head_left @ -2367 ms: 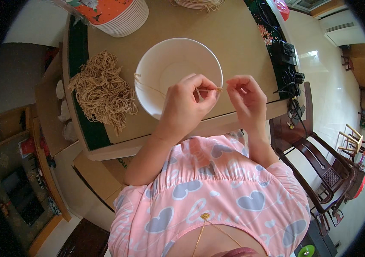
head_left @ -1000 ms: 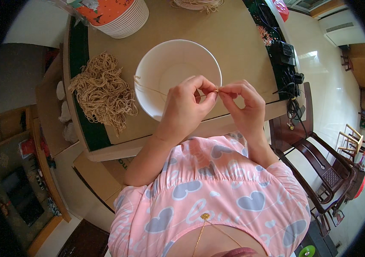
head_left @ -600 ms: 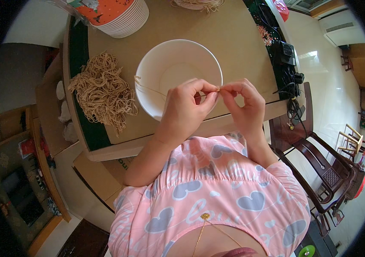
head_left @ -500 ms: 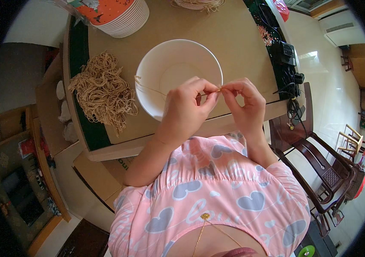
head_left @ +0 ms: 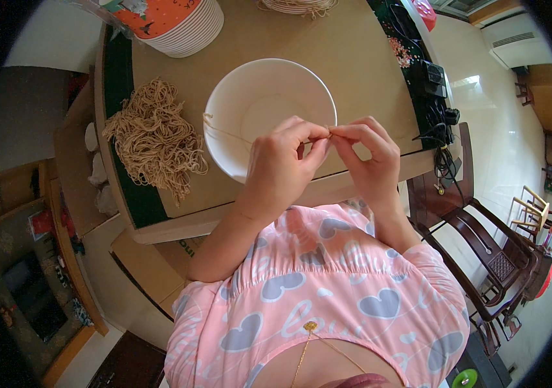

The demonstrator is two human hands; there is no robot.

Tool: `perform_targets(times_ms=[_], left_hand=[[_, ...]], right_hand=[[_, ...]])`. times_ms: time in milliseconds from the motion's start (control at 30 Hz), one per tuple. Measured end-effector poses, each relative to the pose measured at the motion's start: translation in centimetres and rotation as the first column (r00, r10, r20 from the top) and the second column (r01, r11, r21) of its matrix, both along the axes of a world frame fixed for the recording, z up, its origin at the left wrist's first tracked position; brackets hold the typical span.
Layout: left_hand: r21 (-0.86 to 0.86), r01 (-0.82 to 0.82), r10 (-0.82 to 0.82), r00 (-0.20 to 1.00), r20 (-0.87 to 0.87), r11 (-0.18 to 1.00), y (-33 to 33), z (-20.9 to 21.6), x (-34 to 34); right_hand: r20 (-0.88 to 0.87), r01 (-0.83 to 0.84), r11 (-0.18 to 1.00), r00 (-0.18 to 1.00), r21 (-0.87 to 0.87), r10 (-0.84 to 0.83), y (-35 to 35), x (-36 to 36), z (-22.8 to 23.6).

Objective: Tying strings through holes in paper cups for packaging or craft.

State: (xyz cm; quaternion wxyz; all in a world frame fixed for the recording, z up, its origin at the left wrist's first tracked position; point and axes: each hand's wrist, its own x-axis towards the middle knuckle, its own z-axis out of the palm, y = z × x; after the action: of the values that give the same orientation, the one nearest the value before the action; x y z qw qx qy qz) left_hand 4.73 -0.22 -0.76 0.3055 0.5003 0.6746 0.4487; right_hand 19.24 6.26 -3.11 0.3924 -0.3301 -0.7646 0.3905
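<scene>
We see two hands meeting over the edge of a big white paper bowl (head_left: 253,97). Let's make the bowl the middle of our clock.

The left hand (head_left: 282,158) is at 5 o'clock, over the near edge. Its grip is a tight pinch on a thin tan string (head_left: 227,133). The right hand (head_left: 373,152) is just outside the bowl, near 4 o'clock. Its grip is pinched too, and it looks to be on the string where the fingertips meet. The string seems to run from the bowl's edge at 9 o'clock, across the inside, and under the left hand.

We think the step now is tiny fingertip work on the string. The next move calls for small, soft pinches and no hard tugs. The fingers hide the pinched bit, so we can't tell if there's a knot.

At 9 o'clock, a messy heap of tan yarn (head_left: 153,139) sits on the counter (head_left: 353,71), just beside the bowl. Its loops could snag. A stack of paper bowls (head_left: 185,32) is at half past 10, and another yarn bundle (head_left: 298,6) peeks in at 12. A black power adapter (head_left: 432,81) sits at half past 2, and black cables (head_left: 444,165) dangle at half past 3. Those are well apart from the work. Only the left hand gets in our way, covering part of the string.
</scene>
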Motion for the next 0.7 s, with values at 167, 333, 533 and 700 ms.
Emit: perform_targets(times_ms=[167,333,533,700], left_hand=[[-0.057,-0.021,0.021,1.000,-0.008,0.998,0.0,0.7,0.0],[-0.007,-0.033,0.033,0.996,-0.084,0.999,0.1,0.6,-0.1],[0.005,-0.028,0.029,0.994,-0.104,1.000,0.2,0.5,-0.1],[-0.029,-0.042,0.042,0.999,-0.033,0.999,0.3,0.5,-0.1]], right_hand=[[-0.005,0.001,1.000,1.000,0.004,-0.001,0.2,-0.2,-0.1],[0.001,-0.028,0.998,1.000,-0.058,0.028,0.2,-0.4,0.5],[-0.009,-0.180,0.970,0.983,-0.164,0.181,1.5,0.2,0.3],[-0.153,-0.283,0.909,0.957,-0.305,0.247,2.1,0.6,-1.4]])
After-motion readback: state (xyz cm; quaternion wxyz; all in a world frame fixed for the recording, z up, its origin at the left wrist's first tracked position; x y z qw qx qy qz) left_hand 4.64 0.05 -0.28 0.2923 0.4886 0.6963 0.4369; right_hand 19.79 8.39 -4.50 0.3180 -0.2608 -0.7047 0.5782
